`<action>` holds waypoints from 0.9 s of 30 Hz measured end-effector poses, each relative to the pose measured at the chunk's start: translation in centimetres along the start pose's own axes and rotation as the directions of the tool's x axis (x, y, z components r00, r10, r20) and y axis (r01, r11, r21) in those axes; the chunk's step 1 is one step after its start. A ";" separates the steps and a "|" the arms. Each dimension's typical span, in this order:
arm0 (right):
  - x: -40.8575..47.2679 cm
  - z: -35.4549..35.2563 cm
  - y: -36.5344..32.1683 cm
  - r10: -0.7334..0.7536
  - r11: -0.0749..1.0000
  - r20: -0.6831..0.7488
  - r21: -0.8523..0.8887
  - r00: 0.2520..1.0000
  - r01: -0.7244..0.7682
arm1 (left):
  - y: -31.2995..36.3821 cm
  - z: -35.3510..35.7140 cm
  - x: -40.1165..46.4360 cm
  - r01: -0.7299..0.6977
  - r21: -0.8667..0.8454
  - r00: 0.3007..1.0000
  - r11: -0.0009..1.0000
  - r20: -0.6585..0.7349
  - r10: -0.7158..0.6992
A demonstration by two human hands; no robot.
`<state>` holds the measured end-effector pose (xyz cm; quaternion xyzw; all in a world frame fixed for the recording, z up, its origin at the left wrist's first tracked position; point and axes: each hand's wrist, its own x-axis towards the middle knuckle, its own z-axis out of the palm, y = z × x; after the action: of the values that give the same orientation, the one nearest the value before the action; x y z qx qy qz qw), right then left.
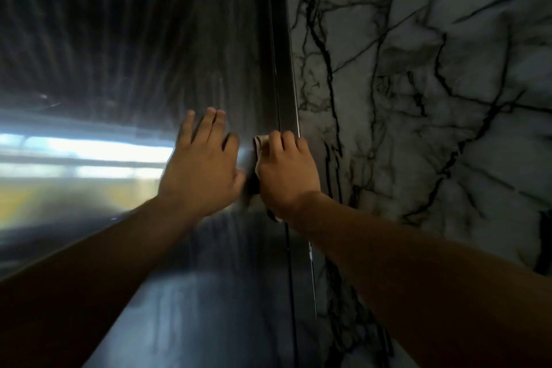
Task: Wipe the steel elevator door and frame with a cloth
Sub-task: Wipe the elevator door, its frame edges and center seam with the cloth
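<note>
The brushed steel elevator door (pixel 134 69) fills the left half of the view, with blurred bright reflections low on the left. Its dark steel frame (pixel 282 54) runs as a vertical strip down the middle. My left hand (pixel 203 164) lies flat on the steel, fingers straight and pointing up. My right hand (pixel 286 170) has its fingers curled over a light cloth (pixel 260 142) and holds it against the frame's edge. Only a small corner of the cloth shows beside the fingers, and another bit below the wrist.
A white marble wall (pixel 433 98) with dark veins covers the right half, meeting the frame along a thin bright metal trim (pixel 297 116). Both forearms reach in from the bottom of the view.
</note>
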<state>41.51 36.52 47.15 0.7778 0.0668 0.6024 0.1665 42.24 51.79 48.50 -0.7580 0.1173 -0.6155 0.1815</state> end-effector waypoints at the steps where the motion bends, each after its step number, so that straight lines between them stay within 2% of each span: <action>1: -0.4 0.0 -0.2 -0.004 1.000 0.003 0.002 1.000 0.004 | 0.6 0.2 -0.7 -0.021 -0.008 1.000 1.000 0.009 0.021; 4: -1.9 0.2 -0.7 -0.028 1.000 -0.009 0.004 1.000 0.028 | 1.4 0.6 -2.2 -0.101 0.008 0.994 0.995 0.031 0.101; 7: -3.1 0.7 -1.2 -0.018 1.000 -0.021 -0.008 1.000 0.018 | 2.1 0.5 -2.7 -0.053 -0.055 0.998 0.997 0.018 0.054; 9: -4.0 1.5 -1.5 0.011 1.000 -0.064 0.002 0.998 -0.011 | 3.1 0.7 -3.5 -0.029 -0.089 0.999 0.996 0.013 0.030; 14: -7.3 4.0 -2.5 0.030 0.999 -0.207 0.034 0.978 -0.023 | 4.5 1.7 -5.6 -0.141 -0.044 0.989 0.989 0.032 0.143; 22: -10.9 5.2 -3.4 -0.001 0.996 -0.318 0.080 0.948 0.027 | 8.2 3.2 -11.6 -0.107 -0.153 0.992 0.982 0.054 0.117; 27: -14.2 6.3 -4.4 -0.002 0.995 -0.295 0.093 0.956 0.031 | 10.1 3.7 -15.6 -0.121 -0.186 0.985 0.975 0.097 0.141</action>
<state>44.17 35.20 31.27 0.6860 0.1263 0.7061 0.1217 42.93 49.36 29.72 -0.7945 0.2117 -0.5465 0.1590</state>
